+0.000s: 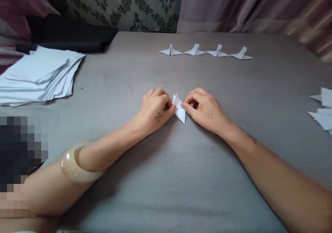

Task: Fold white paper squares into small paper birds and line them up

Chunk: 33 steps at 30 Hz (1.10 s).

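A small piece of folded white paper (180, 113) with pointed ends is held near the middle of the table. My left hand (158, 105) pinches its left edge between thumb and fingers. From the other side, my right hand (203, 105) grips the right edge with thumb and forefinger, the other fingers curled in. One point of the paper rises between the hands and another points down toward me. The fingertips behind the paper are partly hidden.
Several folded paper figures (195, 50) stand in a row at the back. A stack of white paper sheets (38, 77) lies at left, before a black cloth-like item (70, 36). More folded paper pieces (324, 117) are at the right edge. Grey cloth (168, 184) covers the table.
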{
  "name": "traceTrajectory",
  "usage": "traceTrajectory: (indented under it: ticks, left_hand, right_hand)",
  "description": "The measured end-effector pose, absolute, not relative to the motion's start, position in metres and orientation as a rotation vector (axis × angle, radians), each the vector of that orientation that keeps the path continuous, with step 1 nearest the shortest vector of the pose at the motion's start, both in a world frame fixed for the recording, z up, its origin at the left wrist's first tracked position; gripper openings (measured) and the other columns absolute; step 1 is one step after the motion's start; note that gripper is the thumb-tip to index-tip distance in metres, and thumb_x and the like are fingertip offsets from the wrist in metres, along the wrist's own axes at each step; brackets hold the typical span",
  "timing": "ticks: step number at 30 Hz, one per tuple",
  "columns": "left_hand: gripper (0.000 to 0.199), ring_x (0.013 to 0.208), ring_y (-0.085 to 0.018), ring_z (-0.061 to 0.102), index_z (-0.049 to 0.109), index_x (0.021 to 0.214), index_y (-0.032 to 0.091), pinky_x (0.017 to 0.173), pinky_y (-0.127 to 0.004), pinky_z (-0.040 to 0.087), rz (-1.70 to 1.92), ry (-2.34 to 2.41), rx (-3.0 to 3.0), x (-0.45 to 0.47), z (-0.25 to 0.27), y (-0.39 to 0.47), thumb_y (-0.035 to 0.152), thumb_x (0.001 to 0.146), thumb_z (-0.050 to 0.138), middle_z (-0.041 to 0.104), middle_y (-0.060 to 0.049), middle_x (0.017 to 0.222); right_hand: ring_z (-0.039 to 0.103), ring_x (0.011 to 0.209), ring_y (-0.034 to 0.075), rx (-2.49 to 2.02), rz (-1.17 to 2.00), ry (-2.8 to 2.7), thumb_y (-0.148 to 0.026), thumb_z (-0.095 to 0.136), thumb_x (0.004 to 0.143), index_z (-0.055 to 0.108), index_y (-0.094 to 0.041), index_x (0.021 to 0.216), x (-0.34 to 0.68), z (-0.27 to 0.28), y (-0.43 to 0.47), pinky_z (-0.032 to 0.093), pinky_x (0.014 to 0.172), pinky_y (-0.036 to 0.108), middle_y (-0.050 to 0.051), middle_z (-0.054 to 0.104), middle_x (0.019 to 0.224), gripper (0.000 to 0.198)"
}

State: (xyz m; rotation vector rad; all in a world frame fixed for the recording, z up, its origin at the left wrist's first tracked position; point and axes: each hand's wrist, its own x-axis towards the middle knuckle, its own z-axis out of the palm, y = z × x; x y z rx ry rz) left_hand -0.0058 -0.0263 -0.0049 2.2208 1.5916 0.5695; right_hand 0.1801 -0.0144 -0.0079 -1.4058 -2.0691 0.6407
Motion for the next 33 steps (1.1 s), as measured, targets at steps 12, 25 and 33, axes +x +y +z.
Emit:
traceTrajectory:
  ticks: [12, 25, 33]
  left_hand:
    - [0.007, 0.091, -0.022, 0.049, 0.055, 0.092, 0.019, 0.08, -0.036, 0.039, 0.636, 1.609, 2.355, -0.006, -0.007, -0.034, 0.025, 0.089, 0.056, 0.06, -0.006, 0.1]
    - [0.034, 0.119, -0.024, 0.056, 0.065, 0.113, 0.019, 0.097, -0.039, 0.034, 0.413, 1.273, 2.765, -0.012, 0.002, -0.034, 0.012, 0.095, 0.037, 0.069, -0.007, 0.119]
    - [0.045, 0.124, -0.023, 0.054, 0.06, 0.122, 0.025, 0.108, -0.047, 0.022, 0.26, 1.001, 2.836, -0.029, 0.01, -0.023, 0.006, 0.09, 0.036, 0.065, -0.006, 0.129]
  right_hand:
    - [0.054, 0.068, 0.011, -1.383, 0.627, -2.072, -0.02, 0.064, 0.083, 0.062, -0.019, 0.076, 0.181, -0.009, -0.016, 0.043, 0.066, 0.027, 0.0, 0.059, 0.087, 0.007]
    - [0.058, 0.093, 0.019, -1.237, 0.365, -2.416, -0.022, 0.044, 0.096, 0.067, -0.023, 0.107, 0.188, -0.007, -0.025, 0.044, 0.075, 0.03, 0.006, 0.063, 0.104, 0.025]
    - [0.051, 0.084, 0.021, -1.203, -0.222, -2.795, -0.004, 0.037, 0.09, 0.058, -0.02, 0.127, 0.193, 0.004, -0.04, 0.038, 0.067, 0.034, 0.008, 0.064, 0.113, 0.045]
